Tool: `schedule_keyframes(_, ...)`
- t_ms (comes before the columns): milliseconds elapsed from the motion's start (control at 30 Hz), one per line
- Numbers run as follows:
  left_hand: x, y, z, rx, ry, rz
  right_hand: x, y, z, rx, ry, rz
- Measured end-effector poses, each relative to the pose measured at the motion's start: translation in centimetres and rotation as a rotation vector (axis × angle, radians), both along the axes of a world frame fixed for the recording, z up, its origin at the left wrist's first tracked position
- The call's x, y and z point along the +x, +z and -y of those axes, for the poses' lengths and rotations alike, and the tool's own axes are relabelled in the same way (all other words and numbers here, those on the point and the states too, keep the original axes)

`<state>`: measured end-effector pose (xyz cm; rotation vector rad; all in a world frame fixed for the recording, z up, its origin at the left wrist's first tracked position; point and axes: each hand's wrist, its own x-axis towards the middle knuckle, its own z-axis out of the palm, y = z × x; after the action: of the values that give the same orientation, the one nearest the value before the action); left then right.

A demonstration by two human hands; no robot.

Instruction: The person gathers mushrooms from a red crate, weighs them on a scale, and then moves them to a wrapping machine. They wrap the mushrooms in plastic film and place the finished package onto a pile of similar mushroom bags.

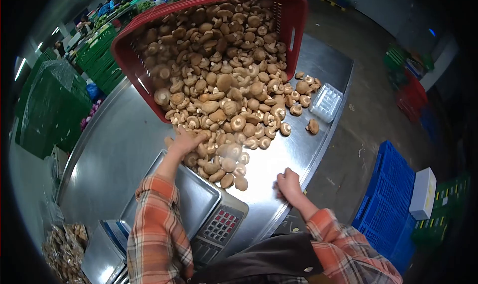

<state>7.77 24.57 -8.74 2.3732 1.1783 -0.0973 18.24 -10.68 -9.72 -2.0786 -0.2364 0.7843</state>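
A large heap of brown shiitake mushrooms spills from a red plastic crate tipped on its side onto the metal table. My left hand is at the near left edge of the heap, its fingers closed around a mushroom among the others. My right hand hovers over the table near its right edge, apart from the heap. Its fingers are curled in and slightly blurred, and whatever they may hold is hidden. Below my left hand is a weighing scale with a metal pan and a keypad.
A clear plastic tray sits by the right edge of the metal table, near several loose mushrooms. Blue crates and a white foam box stand on the right. Green crates are at left, bagged goods lower left.
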Motion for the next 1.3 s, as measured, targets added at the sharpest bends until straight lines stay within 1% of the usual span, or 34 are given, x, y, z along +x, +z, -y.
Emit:
schedule_keyframes(33, 0.0, 0.0, 0.6, 0.039, -0.018, 0.007, -0.2, -3.8, -1.4, 0.046, 0.102, 0.103)
schedule_keyframes(100, -0.2, 1.3, 2.5, 0.005, -0.017, 0.039, -1.2, -4.1, -4.8, 0.194, 0.042, 0.052)
schedule_keyframes(133, -0.2, 1.3, 2.9, 0.007, -0.005, 0.065, -1.7, -1.4, -6.7, 0.3, -0.122, -0.102)
schedule_keyframes(200, -0.2, 1.2, 3.9, 0.011, 0.017, 0.115, -1.4, -4.5, -8.7, 0.375, -0.105, -0.172)
schedule_keyframes(233, -0.3, 1.8, 4.6, -0.016, 0.04, 0.16, -2.3, -5.0, -9.4, 0.42, -0.056, -0.216)
schedule_keyframes(267, -0.1, 1.8, 4.9, -0.004, 0.057, 0.195, -2.9, -6.8, -10.2, 0.396, -0.077, -0.174)
schedule_keyframes(300, 0.0, 1.9, 5.4, 0.006, 0.077, 0.225, -3.6, -6.1, -11.1, 0.371, -0.098, -0.133)
schedule_keyframes(333, 0.0, 2.0, 5.8, 0.016, 0.099, 0.252, -3.9, -4.4, -10.6, 0.448, -0.178, -0.355)
schedule_keyframes(367, -0.1, 2.1, 6.5, -0.025, 0.093, 0.328, -3.1, -4.6, -10.0, 0.486, -0.071, -0.519)
schedule_keyframes(400, -0.2, 1.8, 7.3, 0.022, 0.076, 0.296, -2.2, -5.3, -9.0, 0.524, 0.037, -0.685)
schedule_keyframes(467, 0.4, 1.2, 8.9, 0.123, 0.042, 0.251, -1.3, -6.1, -8.3, 0.5, 0.147, -0.792)
schedule_keyframes(500, 0.9, 3.0, 10.1, 0.011, 0.036, 0.2, -1.4, -5.5, -7.8, 0.487, 0.19, -0.821)
schedule_keyframes(533, 1.6, 2.6, 10.9, 0.005, 0.013, 0.27, -1.3, -5.0, -7.5, 0.478, 0.234, -0.847)
schedule_keyframes(600, 2.5, 1.3, 12.1, -0.004, -0.033, 0.411, -0.9, -4.8, -6.9, 0.533, 0.172, -0.849)
schedule_keyframes(633, 2.6, 1.1, 12.2, 0.075, -0.08, 0.392, -0.9, -4.8, -6.6, 0.56, 0.14, -0.854)
schedule_keyframes(667, 2.4, 1.1, 12.1, -0.059, -0.057, 0.387, -0.8, -4.8, -6.4, 0.585, 0.108, -0.86)
schedule_keyframes(733, 2.2, 3.3, 12.7, -0.325, -0.018, 0.37, 0.2, -4.5, -5.4, 0.622, 0.125, -0.874)
schedule_keyframes(800, 2.5, 3.4, 14.6, -0.292, -0.153, 0.358, 0.9, -4.3, -3.8, 0.645, 0.138, -0.885)
schedule_keyframes(833, 2.4, 3.2, 15.7, -0.275, -0.222, 0.353, 0.4, -5.2, -4.3, 0.63, 0.104, -0.862)
schedule_keyframes(867, 2.5, 0.9, 15.9, -0.272, -0.299, 0.458, 0.6, -5.6, -4.1, 0.643, 0.082, -0.866)
schedule_keyframes(933, 2.5, 0.9, 17.1, -0.258, -0.15, 0.602, 0.8, -4.7, -4.2, 0.672, 0.041, -0.878)
schedule_keyframes(1033, 1.2, 1.6, 17.7, -0.029, 0.005, 0.79, 1.8, -4.0, -2.4, 0.655, 0.107, -0.856)
schedule_keyframes(1133, -0.2, 2.2, 19.5, 0.196, 0.051, 0.776, 2.0, -3.1, -1.1, 0.6, 0.099, -0.809)
schedule_keyframes(1167, -0.5, 0.9, 19.6, 0.195, 0.062, 0.731, 1.8, -2.5, -0.6, 0.601, 0.096, -0.806)
schedule_keyframes(1267, -0.1, -1.2, 21.3, -0.387, 0.414, 0.882, 0.8, -1.0, 0.1, 0.671, 0.052, -0.811)
schedule_keyframes(1300, -0.3, -0.3, 22.1, -0.663, 0.503, 0.816, 0.3, -0.1, 0.0, 0.697, 0.032, -0.802)
